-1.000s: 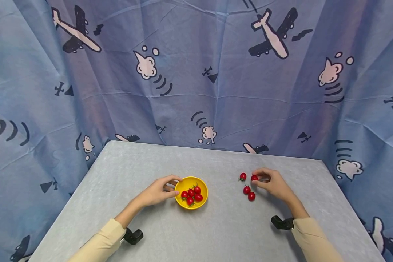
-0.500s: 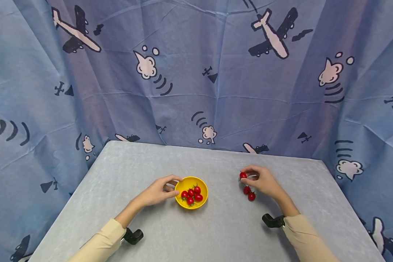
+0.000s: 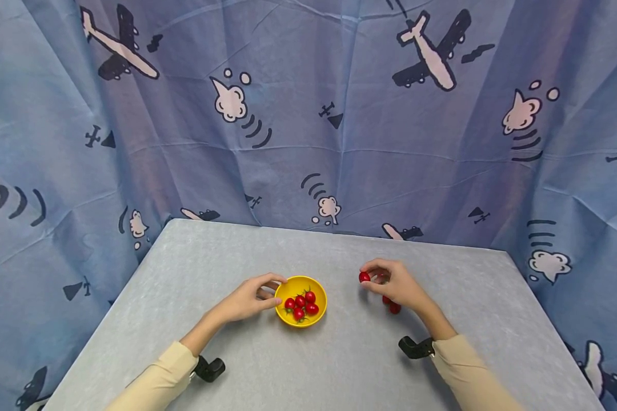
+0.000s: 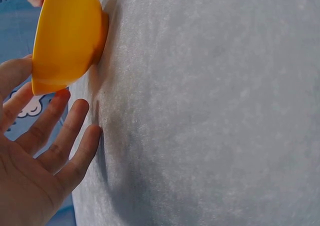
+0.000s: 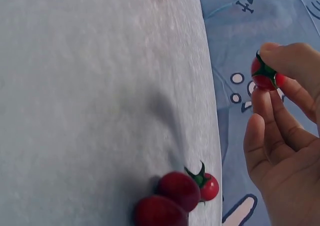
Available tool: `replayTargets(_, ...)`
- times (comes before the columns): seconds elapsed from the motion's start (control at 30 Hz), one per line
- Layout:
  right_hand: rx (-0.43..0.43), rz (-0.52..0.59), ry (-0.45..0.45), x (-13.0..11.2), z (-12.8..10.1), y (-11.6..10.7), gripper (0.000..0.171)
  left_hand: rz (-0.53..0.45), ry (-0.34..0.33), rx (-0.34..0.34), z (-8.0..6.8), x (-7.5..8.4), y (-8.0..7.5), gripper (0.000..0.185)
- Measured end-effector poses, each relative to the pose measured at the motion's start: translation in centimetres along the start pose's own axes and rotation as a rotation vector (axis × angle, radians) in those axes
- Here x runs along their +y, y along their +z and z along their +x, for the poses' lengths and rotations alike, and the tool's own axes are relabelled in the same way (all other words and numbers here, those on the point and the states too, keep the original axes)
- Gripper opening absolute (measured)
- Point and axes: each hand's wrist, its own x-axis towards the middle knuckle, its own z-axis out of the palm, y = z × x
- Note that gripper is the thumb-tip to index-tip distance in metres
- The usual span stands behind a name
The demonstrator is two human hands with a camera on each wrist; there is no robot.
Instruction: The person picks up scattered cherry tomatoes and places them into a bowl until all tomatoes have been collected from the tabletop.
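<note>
A yellow bowl with several red cherry tomatoes inside stands left of the table's middle. My left hand holds its left rim, thumb and forefinger at the edge. From the left wrist view, the other fingers of that hand spread beside the bowl's outer wall. Between thumb and fingertips my right hand pinches a cherry tomato with a green stem end. Below that hand lie more loose tomatoes, partly hidden by it in the head view.
A pale grey cloth-covered table runs back to a blue curtain printed with planes. Black wrist camera mounts stick out from both forearms, low over the table.
My right hand has moved left with the pinched tomato, passing over another tomato lying on the table. The left hand and the bowl have stayed in place.
</note>
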Motion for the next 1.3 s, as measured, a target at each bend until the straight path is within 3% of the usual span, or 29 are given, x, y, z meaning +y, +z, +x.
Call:
replayTargets(0.6, -0.047, 0.05, -0.09, -1.2, 1.3, 2.5, 0.027, -0.034, -0.014, 0.002, 0.0, 0.4, 0.1, 0.039)
replayTargets(0.9, -0.092, 0.106, -0.093, -2.7, 2.2, 4.4, 0.028, -0.038, -0.024, -0.001, -0.1, 0.4, 0.1, 0.039)
replayTargets(1.3, -0.163, 0.087, -0.128, -3.8, 3.1, 6.5, 0.025, -0.022, -0.014, 0.004, 0.0, 0.2, 0.2, 0.039)
